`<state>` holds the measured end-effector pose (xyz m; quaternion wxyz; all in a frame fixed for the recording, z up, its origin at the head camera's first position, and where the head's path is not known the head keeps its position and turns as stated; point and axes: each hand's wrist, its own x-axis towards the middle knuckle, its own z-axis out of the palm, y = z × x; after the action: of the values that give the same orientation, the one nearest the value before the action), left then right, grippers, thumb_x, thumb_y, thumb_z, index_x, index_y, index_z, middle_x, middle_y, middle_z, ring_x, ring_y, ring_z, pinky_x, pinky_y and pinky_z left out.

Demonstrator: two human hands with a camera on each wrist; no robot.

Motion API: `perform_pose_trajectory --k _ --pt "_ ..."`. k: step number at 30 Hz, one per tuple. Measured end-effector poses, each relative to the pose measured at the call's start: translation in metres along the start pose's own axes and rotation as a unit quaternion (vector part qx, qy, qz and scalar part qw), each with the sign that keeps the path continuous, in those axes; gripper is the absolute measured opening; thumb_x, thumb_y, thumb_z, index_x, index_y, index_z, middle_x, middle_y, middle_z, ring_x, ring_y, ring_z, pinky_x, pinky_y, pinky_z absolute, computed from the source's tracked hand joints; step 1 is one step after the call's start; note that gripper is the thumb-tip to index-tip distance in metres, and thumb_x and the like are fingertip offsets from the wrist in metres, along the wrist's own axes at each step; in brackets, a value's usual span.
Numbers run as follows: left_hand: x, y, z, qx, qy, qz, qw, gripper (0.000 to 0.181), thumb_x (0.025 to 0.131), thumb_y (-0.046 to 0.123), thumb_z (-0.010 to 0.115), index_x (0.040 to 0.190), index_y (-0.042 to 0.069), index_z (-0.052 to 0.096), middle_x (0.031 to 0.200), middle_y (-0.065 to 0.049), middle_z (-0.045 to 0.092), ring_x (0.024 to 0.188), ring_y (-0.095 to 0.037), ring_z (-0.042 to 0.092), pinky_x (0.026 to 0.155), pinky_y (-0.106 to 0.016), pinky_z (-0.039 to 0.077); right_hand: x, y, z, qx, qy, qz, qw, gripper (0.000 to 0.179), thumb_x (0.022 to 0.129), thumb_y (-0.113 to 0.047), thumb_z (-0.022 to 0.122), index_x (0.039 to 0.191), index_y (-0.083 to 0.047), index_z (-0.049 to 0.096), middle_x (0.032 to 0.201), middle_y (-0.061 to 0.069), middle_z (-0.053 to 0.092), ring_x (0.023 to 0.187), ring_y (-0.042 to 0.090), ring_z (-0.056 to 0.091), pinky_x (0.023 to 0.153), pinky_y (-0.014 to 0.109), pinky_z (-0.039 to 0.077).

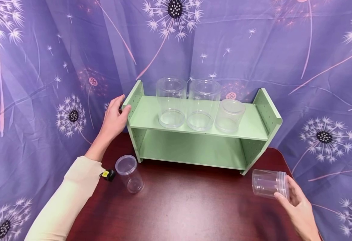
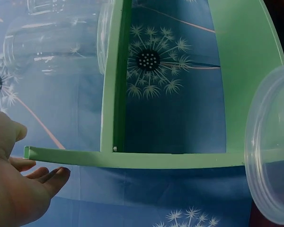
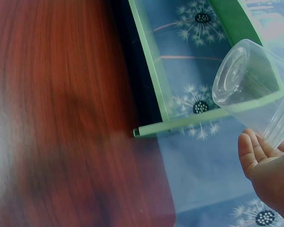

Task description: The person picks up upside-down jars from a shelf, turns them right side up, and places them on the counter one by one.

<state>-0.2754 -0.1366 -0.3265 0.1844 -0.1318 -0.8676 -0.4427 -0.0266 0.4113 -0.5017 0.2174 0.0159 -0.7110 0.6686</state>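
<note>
At the left end of the light green two-tier shelf [image 1: 176,147], my left hand [image 1: 114,115] holds the top of the side panel [image 1: 136,97]. In the left wrist view, the thumb of that left hand [image 2: 19,184] is on the inner side and the fingers are on the outer side. My right hand [image 1: 299,207] grips a clear plastic jar [image 1: 266,183] round its lidded end, right of the shelf. This jar is tipped on its side, base pointing left. In the right wrist view, the jar [image 3: 251,80] overlaps the shelf's end.
On the upper tier stand two tall clear containers [image 1: 171,102] and a shorter one [image 1: 230,115]. Another clear lidded jar [image 1: 129,174] stands on the dark red table [image 1: 176,214], front left, close to the left wrist. A purple dandelion-print curtain [image 1: 239,40] hangs behind and at both sides.
</note>
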Motion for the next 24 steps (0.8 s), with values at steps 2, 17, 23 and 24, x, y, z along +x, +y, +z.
perform_pose_trajectory --k 2,17,23,24 --pt "0.002 -0.001 0.0 0.008 -0.003 0.002 1.0 0.059 0.108 0.028 0.051 0.158 0.0 0.038 0.161 -0.022 0.036 0.147 -0.037 0.035 0.121 -0.053 0.028 0.001 -0.001 -0.005 -0.008 -0.003 0.002 1.0 0.077 0.092 0.021 0.058 0.161 0.0 0.03 0.142 -0.018 0.052 0.125 -0.009 0.05 0.096 0.002 0.039" --pt "0.006 -0.007 0.006 0.042 -0.007 0.032 0.9986 0.05 0.11 0.014 0.043 0.157 -0.002 0.038 0.159 -0.024 0.039 0.146 -0.042 0.036 0.123 -0.053 0.026 0.006 -0.016 -0.031 -0.199 0.011 0.018 0.9798 0.085 0.091 0.013 0.068 0.163 -0.012 0.032 0.122 -0.029 0.057 0.104 -0.016 0.057 0.084 0.0 0.043" --pt "0.005 -0.004 0.006 0.052 -0.02 0.03 0.998 0.052 0.11 0.014 0.041 0.158 -0.003 0.034 0.16 -0.024 0.037 0.148 -0.041 0.033 0.124 -0.052 0.023 0.011 -0.022 -0.034 -0.249 0.015 0.015 0.9682 0.087 0.09 0.01 0.071 0.163 -0.016 0.031 0.118 -0.033 0.055 0.101 -0.019 0.055 0.083 0.0 0.041" --pt "0.004 -0.004 0.006 0.054 -0.021 0.029 0.9979 0.052 0.11 0.014 0.042 0.158 -0.003 0.034 0.161 -0.024 0.037 0.149 -0.041 0.033 0.124 -0.052 0.022 0.012 -0.023 -0.035 -0.261 0.014 0.013 0.9652 0.088 0.09 0.009 0.072 0.163 -0.017 0.031 0.118 -0.034 0.054 0.102 -0.019 0.055 0.083 0.0 0.04"
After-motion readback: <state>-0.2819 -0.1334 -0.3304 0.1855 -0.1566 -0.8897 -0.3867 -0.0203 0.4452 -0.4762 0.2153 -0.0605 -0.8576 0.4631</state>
